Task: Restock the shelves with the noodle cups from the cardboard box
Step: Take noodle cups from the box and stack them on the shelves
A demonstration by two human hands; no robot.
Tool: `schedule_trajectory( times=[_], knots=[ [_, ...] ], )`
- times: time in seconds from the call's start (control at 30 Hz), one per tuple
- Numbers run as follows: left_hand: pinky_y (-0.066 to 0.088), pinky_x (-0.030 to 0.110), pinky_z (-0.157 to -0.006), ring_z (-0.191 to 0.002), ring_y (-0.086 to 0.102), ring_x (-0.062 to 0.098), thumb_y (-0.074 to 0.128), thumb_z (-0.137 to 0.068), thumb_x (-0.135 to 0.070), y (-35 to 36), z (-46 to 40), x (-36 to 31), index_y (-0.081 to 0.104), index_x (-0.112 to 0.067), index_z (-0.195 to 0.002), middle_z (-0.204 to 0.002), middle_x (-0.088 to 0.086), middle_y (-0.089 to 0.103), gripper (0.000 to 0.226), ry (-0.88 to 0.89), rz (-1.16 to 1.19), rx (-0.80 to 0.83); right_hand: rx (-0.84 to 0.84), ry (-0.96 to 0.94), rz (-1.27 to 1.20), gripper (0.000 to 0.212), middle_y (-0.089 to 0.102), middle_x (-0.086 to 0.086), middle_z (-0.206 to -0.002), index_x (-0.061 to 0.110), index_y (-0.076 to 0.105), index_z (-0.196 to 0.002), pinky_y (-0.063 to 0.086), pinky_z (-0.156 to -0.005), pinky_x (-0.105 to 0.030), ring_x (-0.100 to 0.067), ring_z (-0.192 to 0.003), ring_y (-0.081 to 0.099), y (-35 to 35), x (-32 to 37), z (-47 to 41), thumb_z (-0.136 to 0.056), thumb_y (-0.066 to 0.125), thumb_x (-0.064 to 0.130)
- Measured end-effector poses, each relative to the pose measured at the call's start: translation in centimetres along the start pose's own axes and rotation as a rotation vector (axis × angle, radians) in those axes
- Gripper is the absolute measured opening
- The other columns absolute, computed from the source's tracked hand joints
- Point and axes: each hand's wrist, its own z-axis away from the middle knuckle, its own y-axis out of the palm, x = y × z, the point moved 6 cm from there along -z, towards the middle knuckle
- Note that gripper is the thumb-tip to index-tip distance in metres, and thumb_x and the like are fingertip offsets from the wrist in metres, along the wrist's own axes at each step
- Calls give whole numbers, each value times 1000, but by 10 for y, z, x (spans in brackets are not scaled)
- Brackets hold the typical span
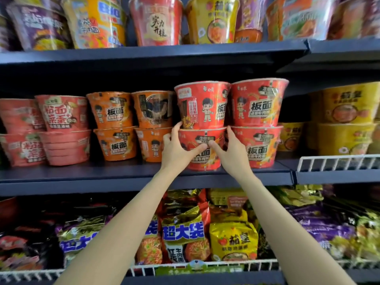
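- Hands grip the lower red noodle cup [202, 149] from both sides: the left hand [176, 150] curls round its left wall with the thumb across the front label, and the right hand [231, 151] mirrors it on the right wall, thumbs nearly meeting.
- That cup stands on the middle shelf [131, 171] near the front edge, with an upper red cup [202, 104] stacked on its lid; the left forefinger reaches up to touch the base of the upper one.
- Just beside them to the right stands a second red stack [258, 122], touching or almost touching; orange cups [131, 124] sit to the left, set further back.
- The cardboard box is not in view.
- Judging by the look, the cups are light, thin-walled and film-wrapped, so glossy and a little slippery; hard squeezing would likely dent the wall.
- The tapered shape, wide at the rim and narrow at the base, suggests holding low on the sides or under the rim, and the stack could topple if pushed quickly.
- The shelf boards are dark, flat and matte; a white wire rail [337, 162] fronts the neighbouring bay, and soft crinkled noodle packets [232, 241] fill the shelf below.
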Motion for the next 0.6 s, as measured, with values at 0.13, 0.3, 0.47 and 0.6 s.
schedule_trajectory(
  times=[0.13,0.3,0.47,0.6],
  knots=[
    [27,41,-110,-141,19,25,66,-81,-51,-20,-2,0,27,-30,-145,-154,8,10,78,33,31,-53,-57,-63,125,58,59,1,-114,7,36,-142,47,-86,-30,-15,-102,57,-13,15,4,-94,56,32],
    [36,32,-101,-131,37,14,54,-94,-35,-45,-24,-22,35,-25,-141,-146,2,35,53,170,241,13,-254,-125,3,43,58,-1,-125,7,41,-140,40,-82,-8,-8,-108,55,-38,61,0,-98,47,12],
    [42,44,-103,-125,48,17,49,-83,-58,-32,-36,-25,30,-28,-145,-143,1,42,72,154,287,202,-56,99,-209,54,55,7,-116,20,16,-150,40,-55,-7,2,-82,54,-13,75,-20,-102,38,24],
    [43,16,-77,-98,54,0,47,-94,-48,-32,-45,-19,25,-24,-147,-126,-8,51,63,70,425,264,-59,-16,-164,55,51,15,-123,20,24,-149,48,-88,-17,2,-109,53,-10,81,2,-98,45,17]
  ],
)
